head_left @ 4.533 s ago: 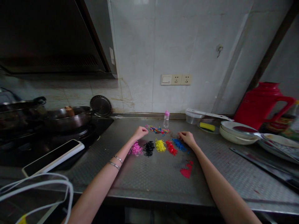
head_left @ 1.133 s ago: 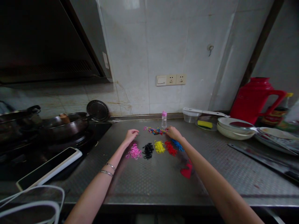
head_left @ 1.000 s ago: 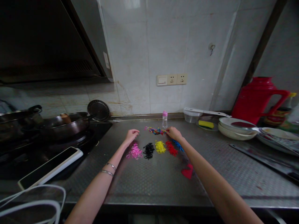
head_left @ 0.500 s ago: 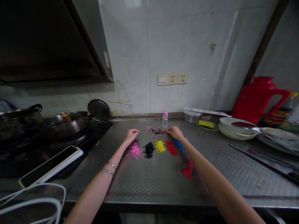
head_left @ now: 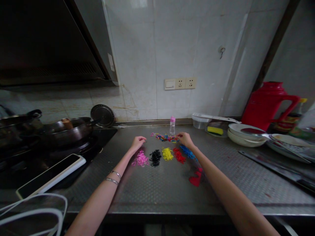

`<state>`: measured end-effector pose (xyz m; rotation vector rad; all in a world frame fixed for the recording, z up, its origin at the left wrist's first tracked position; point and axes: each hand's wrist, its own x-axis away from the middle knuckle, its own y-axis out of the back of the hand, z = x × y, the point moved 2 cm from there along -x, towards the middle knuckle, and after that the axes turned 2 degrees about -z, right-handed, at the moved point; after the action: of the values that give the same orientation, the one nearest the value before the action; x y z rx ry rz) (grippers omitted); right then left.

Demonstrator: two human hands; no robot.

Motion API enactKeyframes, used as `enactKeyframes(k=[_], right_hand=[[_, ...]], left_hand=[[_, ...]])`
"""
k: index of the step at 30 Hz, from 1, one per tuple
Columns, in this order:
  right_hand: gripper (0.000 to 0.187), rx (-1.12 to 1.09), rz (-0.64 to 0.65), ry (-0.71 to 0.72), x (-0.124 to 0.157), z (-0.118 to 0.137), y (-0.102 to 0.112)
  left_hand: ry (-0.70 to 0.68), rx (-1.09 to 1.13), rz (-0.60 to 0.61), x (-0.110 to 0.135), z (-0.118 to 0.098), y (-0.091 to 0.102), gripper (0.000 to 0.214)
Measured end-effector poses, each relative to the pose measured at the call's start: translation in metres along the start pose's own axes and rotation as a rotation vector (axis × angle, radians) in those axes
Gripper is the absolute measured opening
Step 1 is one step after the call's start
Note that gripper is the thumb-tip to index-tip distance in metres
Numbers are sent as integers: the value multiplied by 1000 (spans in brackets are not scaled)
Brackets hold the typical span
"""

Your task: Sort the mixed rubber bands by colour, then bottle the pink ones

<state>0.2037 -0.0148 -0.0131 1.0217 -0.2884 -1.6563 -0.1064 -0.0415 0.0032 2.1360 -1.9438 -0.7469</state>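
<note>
Small rubber bands lie sorted by colour on the steel counter [head_left: 157, 190]: a pink pile [head_left: 140, 159], a black pile [head_left: 155, 157], a yellow pile [head_left: 167, 153], a red pile [head_left: 179, 155] and a blue pile [head_left: 187, 152]. Behind them lies a mixed-colour heap [head_left: 164, 137]. My right hand [head_left: 185, 140] pinches at the right end of that heap, fingers closed. My left hand [head_left: 138, 142] rests curled on the counter just behind the pink pile. A small clear bottle with a pink cap [head_left: 172, 125] stands behind the heap.
A red heart-shaped item [head_left: 196, 179] lies under my right forearm. A phone [head_left: 50, 175] and pans [head_left: 66, 129] sit on the stove at left. Bowls [head_left: 246, 136], a sponge [head_left: 215, 130], a red jug [head_left: 268, 105] and a knife [head_left: 275, 168] crowd the right side.
Over the last seconds my right hand left the blue pile and reached up to the right end of the mixed heap. My left hand drew back slightly from the heap's left end.
</note>
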Motion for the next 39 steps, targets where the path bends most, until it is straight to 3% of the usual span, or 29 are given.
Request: enactKeyframes(k=[4, 13, 18, 24, 28, 31, 35, 39], right_hand=[[22, -103, 51, 45, 10, 15, 0], [23, -190, 384, 241, 29, 53, -3], [28, -231, 427, 240, 32, 56, 0], [36, -227, 260, 113, 24, 35, 15], [39, -171, 40, 4, 20, 5, 29], [42, -115, -49, -90, 22, -20, 32], [42, -30, -114, -135, 26, -39, 32], [43, -34, -86, -134, 26, -41, 29]], left_hand=[[1, 2, 4, 1, 0, -1, 21], [-20, -16, 4, -1, 5, -4, 22], [-20, -13, 2, 1, 7, -4, 23], [-6, -15, 2, 2, 6, -4, 22], [14, 15, 0, 3, 3, -6, 22], [31, 48, 3, 2, -3, -12, 22], [-18, 50, 40, -3, -15, -27, 23], [-77, -11, 132, -9, -28, -54, 23]])
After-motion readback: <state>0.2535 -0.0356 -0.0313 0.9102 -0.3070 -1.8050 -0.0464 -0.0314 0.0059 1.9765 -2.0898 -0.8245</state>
